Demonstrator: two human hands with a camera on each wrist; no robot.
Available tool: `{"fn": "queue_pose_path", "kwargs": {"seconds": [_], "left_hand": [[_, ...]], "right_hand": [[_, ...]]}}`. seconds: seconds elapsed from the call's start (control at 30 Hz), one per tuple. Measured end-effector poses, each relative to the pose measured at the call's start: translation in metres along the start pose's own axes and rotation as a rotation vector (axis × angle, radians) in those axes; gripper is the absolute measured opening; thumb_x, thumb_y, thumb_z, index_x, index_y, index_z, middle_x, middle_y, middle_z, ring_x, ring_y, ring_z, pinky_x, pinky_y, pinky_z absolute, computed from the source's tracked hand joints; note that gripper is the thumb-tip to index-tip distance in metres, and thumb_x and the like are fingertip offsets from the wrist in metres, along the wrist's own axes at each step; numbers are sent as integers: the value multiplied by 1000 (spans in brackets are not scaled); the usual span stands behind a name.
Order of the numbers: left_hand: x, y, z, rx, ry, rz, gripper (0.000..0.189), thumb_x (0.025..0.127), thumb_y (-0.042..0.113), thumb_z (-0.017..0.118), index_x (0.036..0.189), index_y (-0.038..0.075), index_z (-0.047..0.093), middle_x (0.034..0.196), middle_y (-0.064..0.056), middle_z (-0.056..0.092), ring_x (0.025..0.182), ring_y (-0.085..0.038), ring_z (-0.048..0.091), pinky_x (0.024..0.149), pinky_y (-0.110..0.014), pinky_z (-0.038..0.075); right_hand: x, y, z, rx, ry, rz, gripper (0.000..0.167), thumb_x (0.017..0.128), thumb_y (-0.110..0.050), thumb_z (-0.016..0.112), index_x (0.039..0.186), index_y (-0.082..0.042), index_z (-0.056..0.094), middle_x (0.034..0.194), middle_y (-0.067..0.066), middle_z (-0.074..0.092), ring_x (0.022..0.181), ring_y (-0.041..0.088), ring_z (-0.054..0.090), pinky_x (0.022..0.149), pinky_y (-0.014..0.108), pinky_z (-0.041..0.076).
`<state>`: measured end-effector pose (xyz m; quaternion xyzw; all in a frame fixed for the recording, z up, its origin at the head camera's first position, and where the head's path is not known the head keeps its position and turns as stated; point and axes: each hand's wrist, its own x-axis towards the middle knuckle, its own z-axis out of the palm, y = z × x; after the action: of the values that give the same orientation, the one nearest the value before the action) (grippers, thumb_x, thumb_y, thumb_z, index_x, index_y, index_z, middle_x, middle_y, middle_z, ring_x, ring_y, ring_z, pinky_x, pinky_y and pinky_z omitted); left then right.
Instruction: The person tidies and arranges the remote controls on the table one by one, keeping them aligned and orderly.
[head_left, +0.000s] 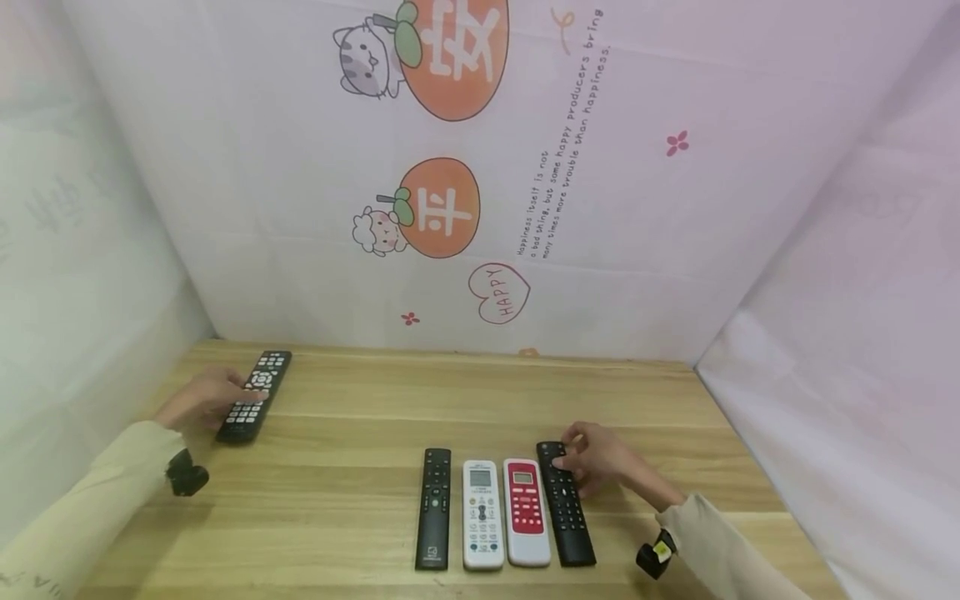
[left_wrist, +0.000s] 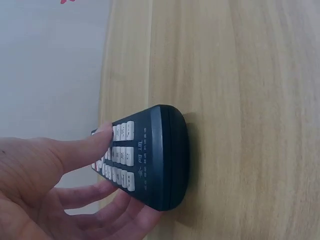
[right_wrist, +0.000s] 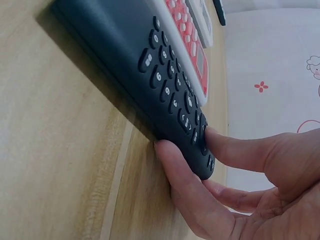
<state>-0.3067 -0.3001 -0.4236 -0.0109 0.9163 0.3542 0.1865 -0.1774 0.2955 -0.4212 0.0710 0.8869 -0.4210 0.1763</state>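
My left hand (head_left: 217, 392) grips a black remote control with white buttons (head_left: 258, 392) at the table's far left. In the left wrist view the thumb lies over the buttons, with the other fingers under the remote's side. At the right, my right hand (head_left: 596, 457) pinches the upper end of a black remote with black buttons (head_left: 567, 508). The right wrist view shows the thumb on its face and a finger along its edge. Left of that remote lie a red and white remote (head_left: 527, 512), a white remote with a small screen (head_left: 482, 517) and a slim black remote (head_left: 433, 508).
The wooden table (head_left: 337, 483) meets a printed white cloth wall (head_left: 300, 250) at the back. White cloth also hangs along the left and right sides. The four remotes on the right stand in a row near the front, close to each other.
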Motion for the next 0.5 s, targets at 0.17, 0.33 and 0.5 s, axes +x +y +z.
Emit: {"fn": "queue_pose_path", "kwargs": {"seconds": [0.17, 0.33, 0.5], "left_hand": [[0, 3, 2, 6, -2, 0, 78, 92, 32, 80, 130, -27, 44, 106, -30, 62, 93, -31, 65, 75, -40, 62], [0, 6, 5, 9, -2, 5, 87, 91, 33, 80, 134, -30, 38, 114, -38, 60, 99, -38, 65, 79, -43, 63], [1, 7, 3, -13, -34, -12, 75, 98, 26, 71, 139, -27, 38, 114, -35, 63, 101, -37, 66, 82, -46, 64]], "right_hand": [[1, 2, 1, -8, 4, -12, 43, 95, -6, 75, 130, 6, 54, 102, 18, 64, 78, 26, 67, 63, 41, 65], [4, 5, 0, -4, -10, -23, 40, 95, -5, 74, 129, 6, 54, 100, 18, 63, 77, 26, 67, 61, 41, 65], [6, 6, -1, 9, -26, -21, 36, 95, -3, 73, 126, 5, 55, 96, 17, 62, 75, 27, 67, 61, 42, 65]]}}
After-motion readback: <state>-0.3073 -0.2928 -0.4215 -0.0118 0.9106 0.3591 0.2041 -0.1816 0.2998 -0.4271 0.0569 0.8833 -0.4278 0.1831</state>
